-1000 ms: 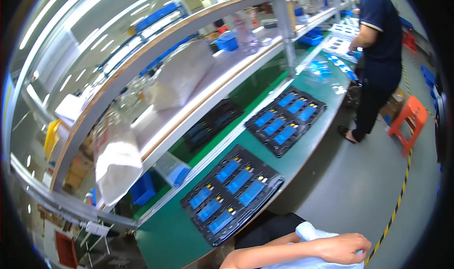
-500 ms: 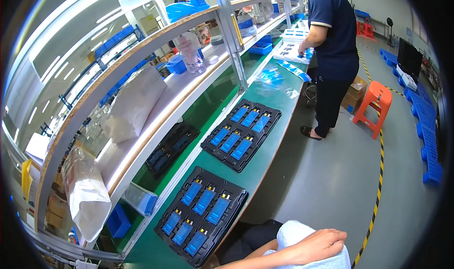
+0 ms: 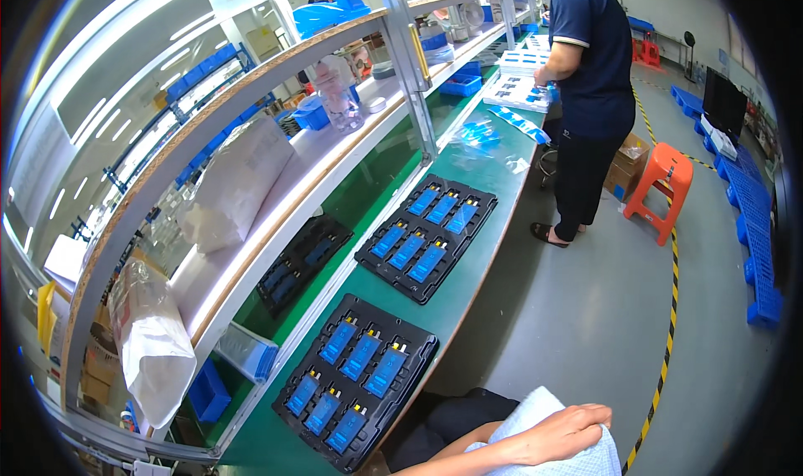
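My left hand (image 3: 570,430) is at the lower right, its forearm reaching in from the lower edge. Its fingers are bent over a white, faintly textured cloth (image 3: 535,405), which bunches up behind the wrist and hangs below the knuckles. Part of another forearm (image 3: 468,439) shows behind mine and runs under the cloth; the hand at its end is hidden. Nearest on the green bench lies a black moulded tray (image 3: 410,339) holding several blue rectangular pieces (image 3: 360,355) with yellow and silver tips. A second such tray (image 3: 368,263) lies farther along.
A co-worker (image 3: 590,66) in dark clothes stands by the bench beside white trays (image 3: 519,91). An orange stool (image 3: 662,179) and a cardboard box (image 3: 621,171) are behind them. A shelf with a wrapped white bag (image 3: 155,350) runs along the left. Blue pallets (image 3: 753,217) line the right.
The cloth has shifted under my left hand, its upper edge now rising to a corner. The hand has moved slightly. The co-worker's arm has moved a little to the right; both trays stay put.
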Tool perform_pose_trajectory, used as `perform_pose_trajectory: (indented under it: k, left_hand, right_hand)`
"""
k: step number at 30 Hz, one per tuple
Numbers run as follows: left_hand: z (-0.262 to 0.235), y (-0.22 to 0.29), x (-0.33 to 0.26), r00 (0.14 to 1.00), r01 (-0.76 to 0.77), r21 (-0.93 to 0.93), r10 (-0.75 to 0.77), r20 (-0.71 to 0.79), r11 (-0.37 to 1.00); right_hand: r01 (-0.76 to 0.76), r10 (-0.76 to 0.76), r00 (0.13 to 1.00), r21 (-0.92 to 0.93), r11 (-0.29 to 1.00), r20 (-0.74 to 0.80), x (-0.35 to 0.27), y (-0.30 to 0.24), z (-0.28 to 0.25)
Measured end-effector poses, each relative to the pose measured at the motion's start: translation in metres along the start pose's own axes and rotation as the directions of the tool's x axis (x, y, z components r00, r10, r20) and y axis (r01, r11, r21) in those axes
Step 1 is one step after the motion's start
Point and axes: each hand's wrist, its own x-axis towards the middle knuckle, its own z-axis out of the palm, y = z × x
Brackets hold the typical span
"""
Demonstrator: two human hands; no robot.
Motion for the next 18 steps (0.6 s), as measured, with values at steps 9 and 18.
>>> perform_pose_trajectory:
  k: [9, 18]
  left_hand:
    - [-0.017, 0.043, -0.124, 0.662, -0.115, 0.71, 0.587, -0.467, 0.695]
    - [0.013, -0.1, -0.32, -0.632, 0.727, -0.373, 0.35, -0.692, 0.577]
  right_hand:
    - [-0.066, 0.048, 0.996, 0.275, 0.959, 0.07, -0.072, -0.03, -0.066]
    - [-0.597, 0.725, 0.11, 0.538, 0.595, -0.68, -0.231, -0.008, -0.231]
